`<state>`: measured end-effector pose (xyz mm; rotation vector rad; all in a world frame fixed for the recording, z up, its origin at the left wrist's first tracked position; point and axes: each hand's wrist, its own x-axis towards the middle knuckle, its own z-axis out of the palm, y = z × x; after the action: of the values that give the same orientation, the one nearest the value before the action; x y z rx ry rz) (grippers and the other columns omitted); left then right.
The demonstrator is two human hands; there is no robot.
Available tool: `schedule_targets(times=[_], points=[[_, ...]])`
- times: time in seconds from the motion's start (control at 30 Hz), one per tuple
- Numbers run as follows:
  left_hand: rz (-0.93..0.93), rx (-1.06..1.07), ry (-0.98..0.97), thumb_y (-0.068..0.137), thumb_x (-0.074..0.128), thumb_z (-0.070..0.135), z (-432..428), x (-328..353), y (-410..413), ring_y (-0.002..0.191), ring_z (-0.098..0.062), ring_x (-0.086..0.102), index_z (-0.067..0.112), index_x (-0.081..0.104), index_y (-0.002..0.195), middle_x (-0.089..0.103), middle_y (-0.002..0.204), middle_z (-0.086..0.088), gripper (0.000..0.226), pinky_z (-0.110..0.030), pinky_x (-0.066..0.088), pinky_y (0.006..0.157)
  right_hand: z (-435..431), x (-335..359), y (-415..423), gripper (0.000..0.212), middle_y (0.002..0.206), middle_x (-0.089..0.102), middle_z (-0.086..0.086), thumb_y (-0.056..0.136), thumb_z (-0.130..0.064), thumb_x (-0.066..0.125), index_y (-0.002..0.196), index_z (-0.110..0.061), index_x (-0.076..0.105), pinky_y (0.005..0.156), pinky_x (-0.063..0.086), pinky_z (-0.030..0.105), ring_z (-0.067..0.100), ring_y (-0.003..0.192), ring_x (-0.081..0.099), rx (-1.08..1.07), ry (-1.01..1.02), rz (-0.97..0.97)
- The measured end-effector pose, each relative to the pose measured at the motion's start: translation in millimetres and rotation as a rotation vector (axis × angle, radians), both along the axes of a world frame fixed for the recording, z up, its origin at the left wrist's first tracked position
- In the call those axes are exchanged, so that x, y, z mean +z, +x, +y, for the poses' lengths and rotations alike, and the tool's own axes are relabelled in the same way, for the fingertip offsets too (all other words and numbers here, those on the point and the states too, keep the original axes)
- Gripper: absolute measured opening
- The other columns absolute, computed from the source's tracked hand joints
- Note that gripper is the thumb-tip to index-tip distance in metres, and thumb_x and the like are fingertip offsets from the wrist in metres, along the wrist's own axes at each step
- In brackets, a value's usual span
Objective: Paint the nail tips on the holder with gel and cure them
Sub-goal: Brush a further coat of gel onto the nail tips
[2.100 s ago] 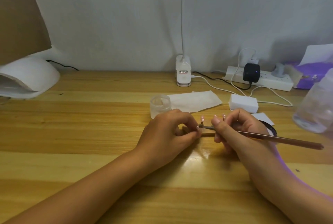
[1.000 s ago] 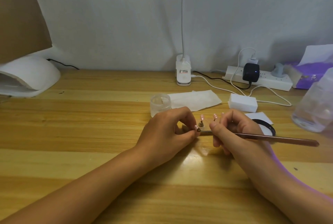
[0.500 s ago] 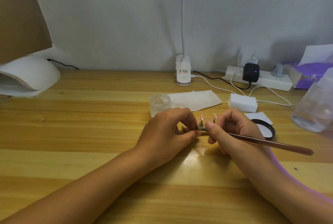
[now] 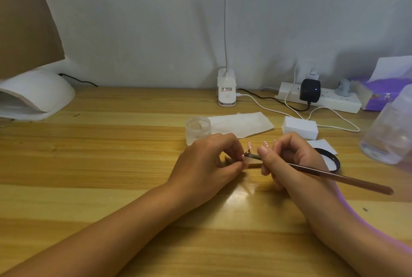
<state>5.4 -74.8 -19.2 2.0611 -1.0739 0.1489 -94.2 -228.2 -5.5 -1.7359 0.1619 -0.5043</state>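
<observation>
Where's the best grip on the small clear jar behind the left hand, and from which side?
Grip the jar round its side wall, coming from above and the left. It stands upright, seemingly lidless, so keep it level. The left hand, pinching the holder, blocks the near side; the paper sheet lies at its right.

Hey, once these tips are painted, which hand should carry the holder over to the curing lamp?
Left, probably. The left hand pinches the holder at one end, and the curing lamp sits far to the left. The right hand grips the brush and is farther from the lamp.
</observation>
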Motion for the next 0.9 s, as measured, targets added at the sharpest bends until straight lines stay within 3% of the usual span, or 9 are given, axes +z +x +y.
schedule_targets(times=[0.13, 0.3, 0.47, 0.6, 0.8, 0.9], points=[[-0.01, 0.008, 0.0, 0.083, 0.076, 0.031, -1.3, -0.1, -0.7, 0.062, 0.008, 0.051, 0.03, 0.063, 0.085, 0.064, 0.084, 0.016, 0.013, -0.02, 0.034, 0.057, 0.6, 0.2, 0.4, 0.023, 0.066, 0.068, 0.002, 0.083, -0.034, 0.067, 0.083, -0.014, 0.055, 0.048, 0.042, 0.012, 0.001, 0.051, 0.057, 0.015, -0.061, 0.034], [-0.006, 0.005, -0.004, 0.083, 0.077, 0.029, -0.5, 0.7, -1.3, 0.062, 0.008, 0.051, 0.031, 0.064, 0.085, 0.065, 0.085, 0.016, 0.013, -0.019, 0.034, 0.057, -2.8, -3.1, 0.6, 0.017, 0.067, 0.058, 0.015, 0.087, -0.022, 0.066, 0.078, -0.017, 0.053, 0.053, 0.042, 0.029, 0.011, 0.056, 0.05, -0.006, -0.092, 0.033], [0.028, 0.024, -0.018, 0.086, 0.073, 0.031, 0.1, 0.8, -1.5, 0.061, 0.003, 0.052, 0.032, 0.064, 0.089, 0.066, 0.091, 0.02, 0.01, -0.014, 0.031, 0.055, -4.5, -3.0, -0.6, 0.023, 0.056, 0.053, -0.002, 0.087, -0.021, 0.065, 0.068, -0.027, 0.054, 0.046, 0.039, 0.021, 0.008, 0.051, 0.047, -0.053, -0.002, -0.033], [0.073, 0.054, -0.035, 0.087, 0.072, 0.031, -0.2, 0.7, 0.1, 0.06, 0.004, 0.053, 0.031, 0.064, 0.09, 0.066, 0.094, 0.02, 0.009, -0.013, 0.03, 0.054, -5.3, 0.2, -2.4, 0.022, 0.055, 0.055, -0.001, 0.089, -0.023, 0.065, 0.068, -0.028, 0.059, 0.041, 0.04, 0.018, 0.008, 0.047, 0.047, -0.077, 0.151, -0.08], [0.116, 0.091, 0.013, 0.087, 0.071, 0.036, -1.8, 1.7, 2.6, 0.065, 0.013, 0.051, 0.035, 0.063, 0.091, 0.067, 0.105, 0.019, 0.009, -0.016, 0.03, 0.057, -4.1, 0.9, -2.5, 0.022, 0.055, 0.057, -0.001, 0.089, -0.023, 0.064, 0.068, -0.026, 0.059, 0.041, 0.039, 0.017, 0.008, 0.046, 0.047, -0.067, 0.158, -0.076], [0.113, 0.125, 0.039, 0.087, 0.071, 0.039, -2.4, 1.6, 2.9, 0.065, 0.013, 0.049, 0.036, 0.063, 0.092, 0.065, 0.091, 0.021, 0.01, -0.011, 0.028, 0.055, -3.9, 1.6, -2.7, 0.017, 0.056, 0.057, -0.001, 0.084, -0.03, 0.065, 0.068, -0.029, 0.06, 0.041, 0.039, 0.017, 0.007, 0.046, 0.047, -0.063, 0.159, -0.074]])
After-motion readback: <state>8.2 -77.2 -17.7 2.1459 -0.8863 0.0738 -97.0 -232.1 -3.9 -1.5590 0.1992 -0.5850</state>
